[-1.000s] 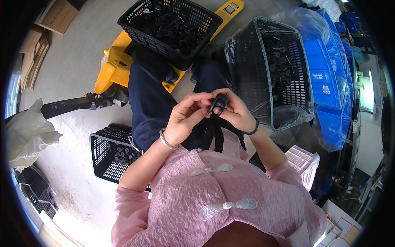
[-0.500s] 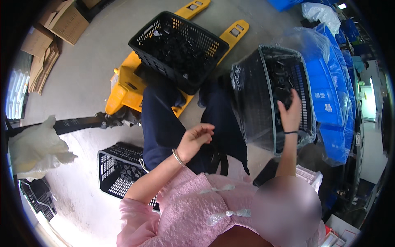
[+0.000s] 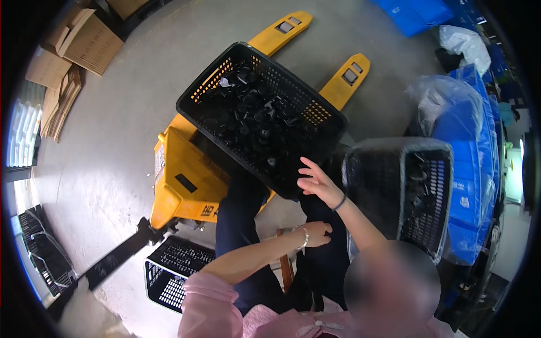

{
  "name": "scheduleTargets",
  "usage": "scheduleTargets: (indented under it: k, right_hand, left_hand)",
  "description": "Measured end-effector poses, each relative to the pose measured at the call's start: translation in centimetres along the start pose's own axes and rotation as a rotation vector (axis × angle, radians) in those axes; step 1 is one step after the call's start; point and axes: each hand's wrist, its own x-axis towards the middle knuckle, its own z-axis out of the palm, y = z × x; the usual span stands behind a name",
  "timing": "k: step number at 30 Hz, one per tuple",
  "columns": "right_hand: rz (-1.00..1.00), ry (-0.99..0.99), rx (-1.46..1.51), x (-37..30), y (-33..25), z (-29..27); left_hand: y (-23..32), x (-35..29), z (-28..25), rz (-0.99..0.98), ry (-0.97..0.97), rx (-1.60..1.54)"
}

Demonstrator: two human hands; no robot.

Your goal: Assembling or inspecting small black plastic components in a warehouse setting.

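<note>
Flattened cardboard boxes (image 3: 62, 62) far left; blue crates (image 3: 470, 186) right; white bag (image 3: 465, 45) top right.

Crate of small parts (image 3: 262, 115) on pallet jack (image 3: 186, 188) ahead, second crate (image 3: 403, 194) right, third crate (image 3: 172, 270) lower left.

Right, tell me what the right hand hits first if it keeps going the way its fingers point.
The right hand is open, fingers pointing up and left toward the black basket of black parts on the yellow pallet truck. It would probably meet the basket's near rim first, though depth is hard to judge.
</note>
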Motion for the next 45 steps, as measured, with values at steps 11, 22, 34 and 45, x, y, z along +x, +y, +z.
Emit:
scheduleTargets:
  k: [11,22,34,45]
  right_hand:
    - [0.304,0.189,0.096,32.2,6.3,-7.5]
    - [0.329,0.290,-0.030,38.1,4.9,-1.2]
    - [0.306,0.226,-0.444,40.6,5.6,1.3]
    - [0.148,-0.022,-0.436,40.6,9.6,5.9]
  left_hand:
    - [-0.1,5.3,-4.2,0.058,0.020,-0.001]
    - [-1.8,2.4,-4.4,0.150,0.096,-0.092]
    - [-2.5,3.5,-0.6,0.212,0.177,-0.346]
    - [-3.7,4.6,3.4,0.144,0.207,-0.634]
